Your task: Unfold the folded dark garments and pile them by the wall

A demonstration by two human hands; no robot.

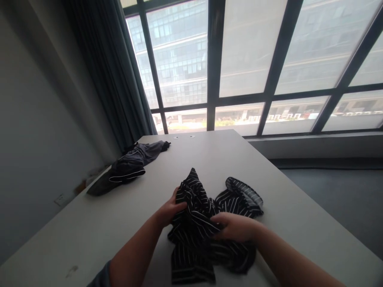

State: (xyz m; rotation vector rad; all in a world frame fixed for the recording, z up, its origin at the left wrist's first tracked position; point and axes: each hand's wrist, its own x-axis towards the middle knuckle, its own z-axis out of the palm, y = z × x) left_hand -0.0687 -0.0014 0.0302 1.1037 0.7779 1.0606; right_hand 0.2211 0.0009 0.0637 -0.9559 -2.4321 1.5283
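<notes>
A black garment with thin white stripes (pixel 197 199) lies crumpled on the white table (pixel 89 227) in front of me. My left hand (pixel 171 210) grips its left side, fingers tucked into the folds. My right hand (pixel 235 227) pinches a fold near the middle of the cloth. Part of the garment spreads to the right (pixel 243 193) and a flap hangs toward the near table edge (pixel 191 267).
A second dark grey garment with white piping (pixel 128 167) lies in a heap at the table's far left edge. Behind the table are large windows (pixel 245 59) and a dark curtain (pixel 113 71). The floor (pixel 344 195) drops away on the right.
</notes>
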